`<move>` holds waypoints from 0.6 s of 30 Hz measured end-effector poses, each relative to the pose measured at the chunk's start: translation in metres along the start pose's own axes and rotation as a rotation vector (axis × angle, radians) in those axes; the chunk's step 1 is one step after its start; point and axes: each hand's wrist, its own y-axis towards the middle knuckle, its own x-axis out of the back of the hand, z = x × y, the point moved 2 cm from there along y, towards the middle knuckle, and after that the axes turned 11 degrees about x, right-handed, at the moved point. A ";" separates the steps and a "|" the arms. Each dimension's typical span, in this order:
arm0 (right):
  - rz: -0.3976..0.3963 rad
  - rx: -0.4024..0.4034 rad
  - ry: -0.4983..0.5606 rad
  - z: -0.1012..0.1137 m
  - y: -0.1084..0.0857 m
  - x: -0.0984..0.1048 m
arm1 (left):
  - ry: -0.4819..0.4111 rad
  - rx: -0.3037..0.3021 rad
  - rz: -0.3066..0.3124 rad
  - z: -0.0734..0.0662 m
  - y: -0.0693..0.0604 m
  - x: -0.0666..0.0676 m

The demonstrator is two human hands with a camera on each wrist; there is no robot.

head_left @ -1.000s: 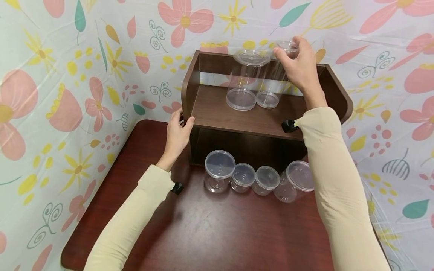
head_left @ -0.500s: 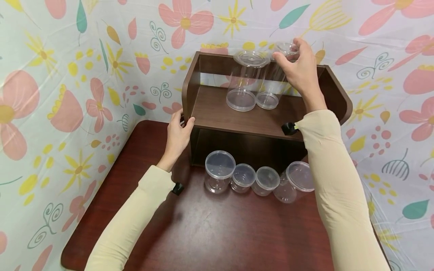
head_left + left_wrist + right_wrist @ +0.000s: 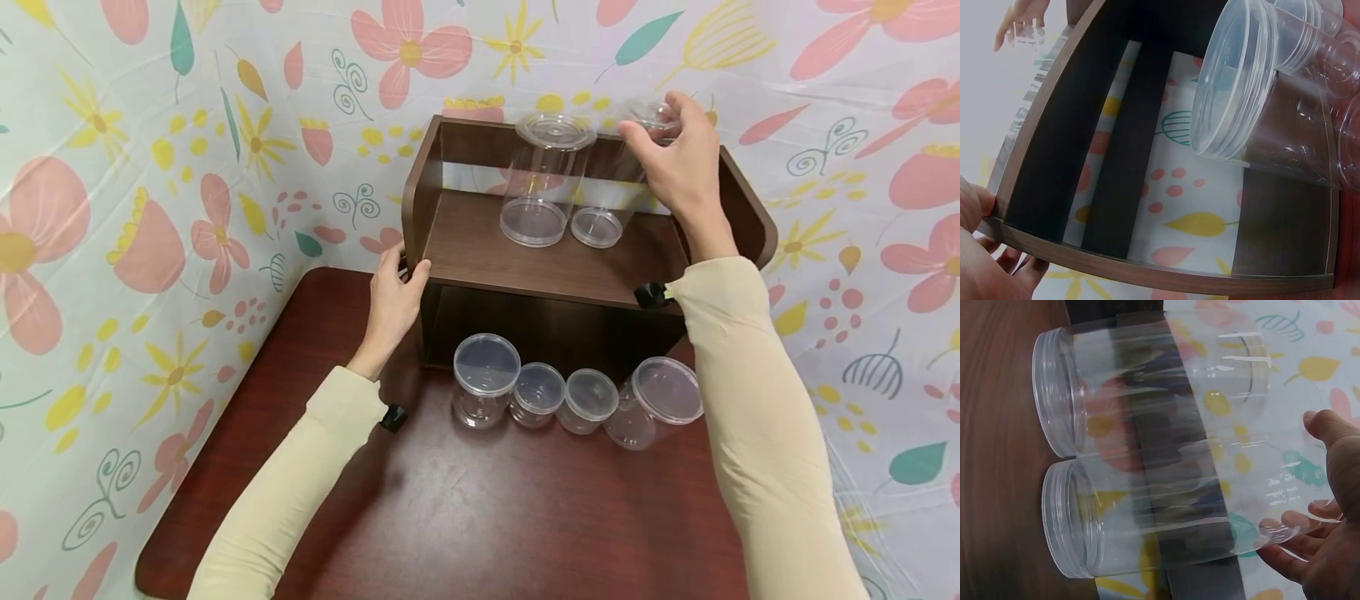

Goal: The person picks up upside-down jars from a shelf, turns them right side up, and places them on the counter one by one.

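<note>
My left hand (image 3: 393, 292) grips the left side panel of the dark brown two-tier shelf (image 3: 517, 258), thumb at its front edge. In the left wrist view, that hand (image 3: 997, 250) is partly cut off at the frame's edge. My right hand (image 3: 682, 171) holds the upper end of a tall, narrow clear plastic jar (image 3: 597, 227), fingers and thumb around it. The jar stands lid-down on the upper board, leaning slightly right. Left of it stands a wider clear jar (image 3: 543, 183), also lid-down. The right wrist view shows both jars (image 3: 1066, 519) close together.
Several clear lidded jars stand in a row on the red-brown table (image 3: 465, 517) before the shelf: a large jar (image 3: 486, 375), two small jars (image 3: 537, 392), (image 3: 590, 400), and a larger jar (image 3: 660, 400) at right. Flowered fabric (image 3: 225, 167) hangs behind and beside the shelf.
My right hand has shifted right with the narrow jar, and the gap to the wider jar has grown. The left hand keeps its hold on the shelf.
</note>
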 end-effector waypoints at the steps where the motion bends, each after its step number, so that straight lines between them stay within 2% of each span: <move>1: -0.015 0.007 0.003 0.001 -0.002 0.003 | 0.001 0.001 0.001 0.000 0.000 0.000; 8: -0.138 0.026 0.068 0.012 -0.018 0.024 | 0.001 0.002 0.007 0.000 -0.001 0.000; 18: -0.230 -0.013 0.167 0.031 -0.054 0.052 | -0.001 0.004 0.011 -0.002 -0.001 0.001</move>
